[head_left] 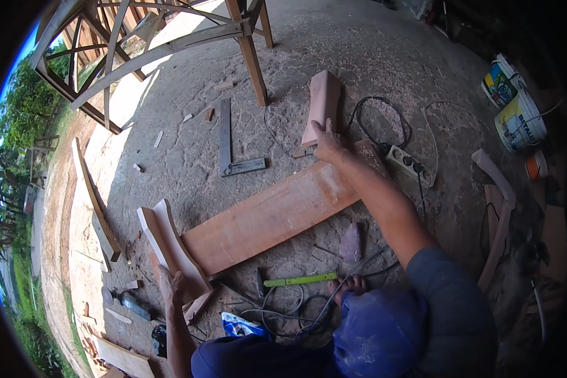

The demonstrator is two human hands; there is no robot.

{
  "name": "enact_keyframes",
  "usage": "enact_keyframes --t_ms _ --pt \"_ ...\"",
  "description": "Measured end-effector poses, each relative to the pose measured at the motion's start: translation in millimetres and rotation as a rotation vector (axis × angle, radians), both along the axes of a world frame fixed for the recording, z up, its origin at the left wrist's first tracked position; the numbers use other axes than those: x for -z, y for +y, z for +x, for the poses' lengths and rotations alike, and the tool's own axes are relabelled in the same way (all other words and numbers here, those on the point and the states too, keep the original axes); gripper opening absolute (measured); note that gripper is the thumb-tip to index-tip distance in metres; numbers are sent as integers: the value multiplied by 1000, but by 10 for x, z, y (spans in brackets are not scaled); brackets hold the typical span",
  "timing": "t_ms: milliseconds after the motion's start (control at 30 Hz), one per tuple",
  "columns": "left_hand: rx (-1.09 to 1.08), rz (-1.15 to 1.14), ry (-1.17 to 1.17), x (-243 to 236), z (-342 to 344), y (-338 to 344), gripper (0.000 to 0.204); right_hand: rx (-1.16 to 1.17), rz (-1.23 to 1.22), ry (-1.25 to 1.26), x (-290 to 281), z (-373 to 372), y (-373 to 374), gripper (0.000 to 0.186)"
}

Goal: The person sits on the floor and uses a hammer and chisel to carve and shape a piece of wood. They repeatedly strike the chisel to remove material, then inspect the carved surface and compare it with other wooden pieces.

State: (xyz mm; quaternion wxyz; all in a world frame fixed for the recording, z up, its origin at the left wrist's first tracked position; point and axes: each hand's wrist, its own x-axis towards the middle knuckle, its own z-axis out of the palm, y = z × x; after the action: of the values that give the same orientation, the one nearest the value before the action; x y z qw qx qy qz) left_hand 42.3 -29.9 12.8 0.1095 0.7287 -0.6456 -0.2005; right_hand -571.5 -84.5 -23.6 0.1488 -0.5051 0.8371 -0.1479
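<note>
A long reddish wooden plank (258,220) lies diagonally on the concrete. My right hand (326,142) grips the lower end of a shaped pale wooden block (323,94) at the plank's far right end, fingers over its top. My left hand (173,283) holds a pair of curved, shaped wooden pieces (164,230) set crosswise at the plank's near left end; some fingers are hidden. Below the plank lies a hammer with a green handle (299,278). A metal try square (227,135) lies beyond the plank.
A wooden frame (252,69) stands at the upper left. A power strip (404,162) with coiled cables sits right of the plank. Buckets (520,126) and wood offcuts (498,227) line the right. A power tool (135,305) lies lower left. My bare foot (346,285) is near the hammer.
</note>
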Motion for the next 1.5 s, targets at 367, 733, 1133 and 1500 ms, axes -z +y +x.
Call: enact_keyframes --t_ms 367,733,1133,1500 --pt "-10 25 76 -175 -390 62 56 227 -480 -152 -1358 -1573 295 67" --pt "-57 -311 -140 -202 -104 148 70 36 -874 -1264 -1850 -979 2047 55" --pt "350 -193 588 -905 -1517 424 79 -120 -565 -1415 -1287 -214 2360 58" --pt "475 324 1180 -457 -1936 840 35 -309 -412 -1604 -1593 810 1719 85"
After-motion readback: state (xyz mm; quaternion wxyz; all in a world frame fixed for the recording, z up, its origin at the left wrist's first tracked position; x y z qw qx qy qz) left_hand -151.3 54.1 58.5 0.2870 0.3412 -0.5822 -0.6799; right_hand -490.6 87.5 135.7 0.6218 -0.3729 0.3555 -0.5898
